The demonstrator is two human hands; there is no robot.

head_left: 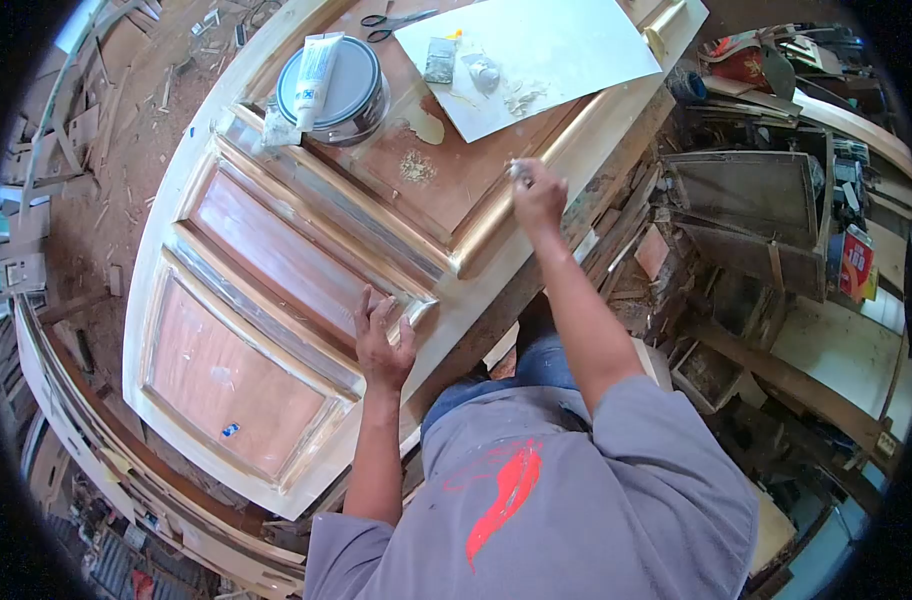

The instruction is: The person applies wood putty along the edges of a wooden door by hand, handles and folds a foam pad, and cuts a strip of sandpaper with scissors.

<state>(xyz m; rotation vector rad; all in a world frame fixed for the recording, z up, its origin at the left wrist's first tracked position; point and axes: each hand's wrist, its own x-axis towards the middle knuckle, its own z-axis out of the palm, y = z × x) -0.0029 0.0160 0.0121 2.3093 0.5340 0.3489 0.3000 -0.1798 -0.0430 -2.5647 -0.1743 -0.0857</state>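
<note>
A panelled wooden door (136, 340) with gold-toned mouldings lies flat in front of me. My left hand (381, 345) is over its near edge, fingers spread, beside the corner of the middle panel. Higher up, my right hand (539, 200) is closed in a pinch close to the long gold moulding (486, 235). Something small and pale shows at its fingertips, but I cannot tell what it is. Beyond it, a white board (546, 60) carries smears of pale paste, a grey block (440, 60) and a small clear lump (483, 72).
A lidded can (361, 115) stands on the door with a white tube (318, 80) lying across it. Scissors (396, 22) and a pile of shavings (416, 168) are nearby. At right are a wooden box (746, 200) and scrap wood; curved boards (96, 450) lie at left.
</note>
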